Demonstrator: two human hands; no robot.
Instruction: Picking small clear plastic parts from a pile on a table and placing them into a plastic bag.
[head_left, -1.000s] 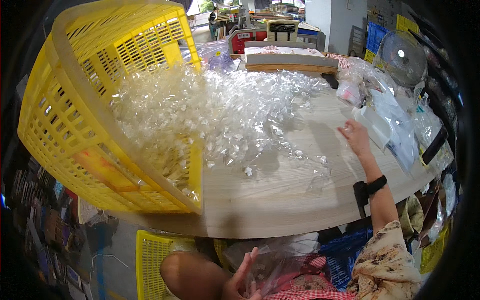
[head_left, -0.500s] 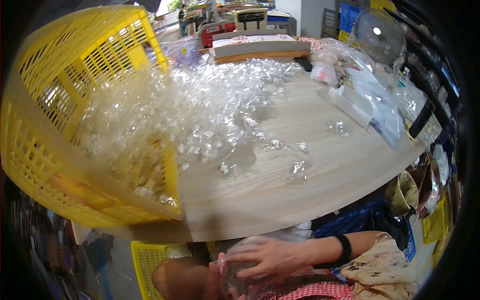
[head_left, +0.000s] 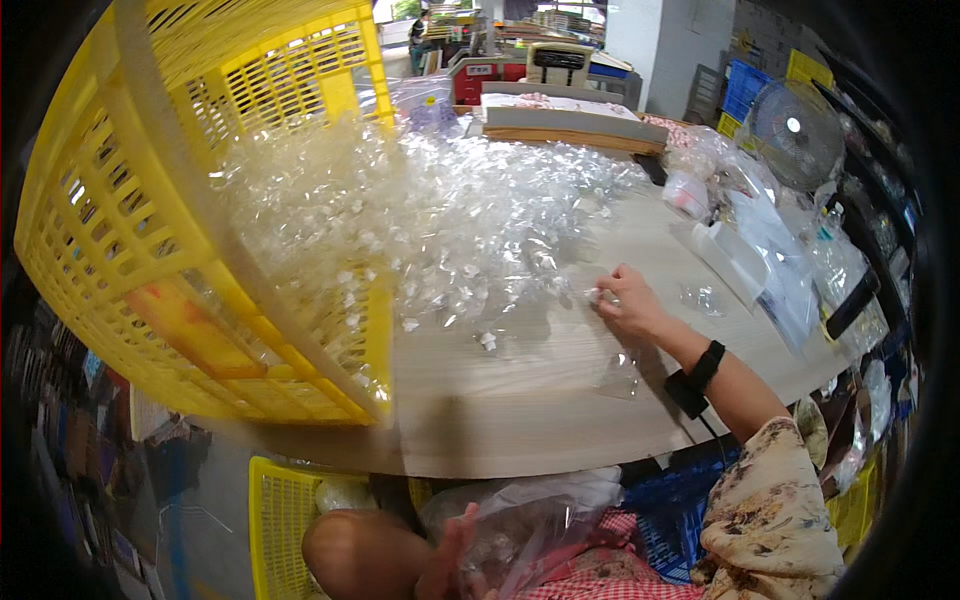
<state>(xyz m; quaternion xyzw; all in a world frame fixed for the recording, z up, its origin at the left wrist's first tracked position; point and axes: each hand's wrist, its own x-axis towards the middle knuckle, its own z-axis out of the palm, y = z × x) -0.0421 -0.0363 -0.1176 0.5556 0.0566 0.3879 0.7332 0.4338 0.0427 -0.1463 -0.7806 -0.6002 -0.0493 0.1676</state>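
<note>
My right hand (head_left: 630,302) reaches over the table with its fingertips pinched together on a small clear plastic packet (head_left: 582,288), mostly hidden by the fingers. Just left of it lies a large heap of shiny clear packets (head_left: 480,220) with small white bits in them. The heap spills out of a tipped yellow crate (head_left: 215,310). Down at my lap, a big clear plastic bag (head_left: 560,510) has some packets inside. My left hand (head_left: 450,555) grips this bag at its left side, with one finger pointing up; part of the hand is hidden.
Single flat packets (head_left: 619,377) lie near the table's front edge. A black device (head_left: 685,394) with a cable hangs at my right wrist. White sheets (head_left: 770,270), plastic bags and a fan (head_left: 797,135) stand at the right. A grey box (head_left: 570,115) is behind the heap.
My right hand has left the bag at my lap and moved up and forward onto the table, by the heap's right edge. The view has shifted slightly; my left hand stays at the bag.
</note>
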